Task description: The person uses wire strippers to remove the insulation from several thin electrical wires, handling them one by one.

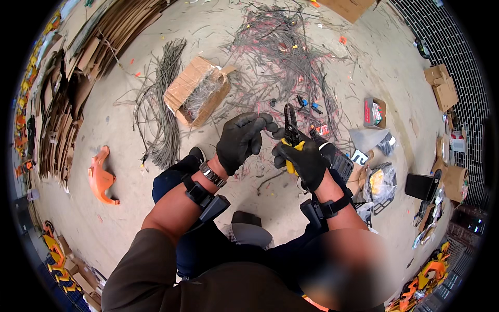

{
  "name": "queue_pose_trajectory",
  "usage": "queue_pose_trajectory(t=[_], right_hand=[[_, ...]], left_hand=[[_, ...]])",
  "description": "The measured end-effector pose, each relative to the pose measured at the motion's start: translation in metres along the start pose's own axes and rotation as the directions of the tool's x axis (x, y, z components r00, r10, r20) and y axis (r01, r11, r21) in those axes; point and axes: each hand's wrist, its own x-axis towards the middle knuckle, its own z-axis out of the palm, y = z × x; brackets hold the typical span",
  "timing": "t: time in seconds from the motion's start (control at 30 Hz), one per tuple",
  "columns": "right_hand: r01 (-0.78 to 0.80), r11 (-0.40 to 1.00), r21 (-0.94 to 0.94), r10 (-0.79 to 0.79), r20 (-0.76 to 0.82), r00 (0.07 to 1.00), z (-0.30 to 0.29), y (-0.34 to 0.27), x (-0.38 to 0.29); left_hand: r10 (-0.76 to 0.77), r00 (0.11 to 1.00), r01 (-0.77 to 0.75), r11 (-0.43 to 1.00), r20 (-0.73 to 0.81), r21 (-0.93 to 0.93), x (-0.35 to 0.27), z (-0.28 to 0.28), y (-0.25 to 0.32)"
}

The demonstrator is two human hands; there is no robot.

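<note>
My left hand [242,140], in a black glove, pinches a thin red wire [259,108] between thumb and fingers. In my right hand [306,158], gloved alike, are wire strippers [291,130] with yellow handles and dark jaws that point away from me. The fingertips of both hands almost meet, and whether they touch cannot be told. Beyond them a large tangle of cut grey cable and red wire pieces [280,43] covers the floor. A bundle of long grey cables [165,117] lies to the left, beside an open cardboard box [175,90] holding clear plastic or fine strands.
Flattened cardboard [58,128] is stacked at the far left, and an orange plastic part [102,175] lies nearer. On the right are a small open box [368,113], clear plastic bags [364,138], a black crate [343,165] and a black basket [390,197]. More cardboard boxes [444,93] stand along the wall.
</note>
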Motion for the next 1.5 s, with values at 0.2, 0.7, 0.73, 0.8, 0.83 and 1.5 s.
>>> queue_pose_trajectory(t=[0.2,0.7,0.73,0.8,0.83,1.5], right_hand=[[0.099,0.953,-0.286,-0.091,0.041,0.995,0.005,-0.003,-0.004],[0.434,0.570,-0.697,-0.316,0.302,0.899,0.035,-0.008,-0.019],[0.451,0.551,-0.702,-0.322,0.319,0.891,0.037,-0.007,-0.021],[0.521,0.506,-0.688,-0.373,0.370,0.851,0.039,0.002,-0.022],[0.524,0.491,-0.696,-0.359,0.386,0.849,0.039,0.005,-0.024],[0.453,0.410,-0.791,0.250,0.576,0.779,0.057,0.017,-0.067]], left_hand=[[0.139,0.990,-0.137,0.957,0.010,0.255,0.002,-0.003,0.005],[-0.022,0.981,0.051,0.988,-0.192,0.149,0.002,-0.011,0.016],[0.018,0.978,0.021,0.982,-0.208,0.185,0.002,-0.011,0.018],[0.038,0.978,-0.007,0.989,-0.204,0.149,0.004,-0.014,0.020],[0.047,0.978,-0.020,0.991,-0.202,0.132,0.004,-0.016,0.022],[0.308,0.931,-0.224,0.906,-0.196,0.359,0.015,-0.050,0.019]])
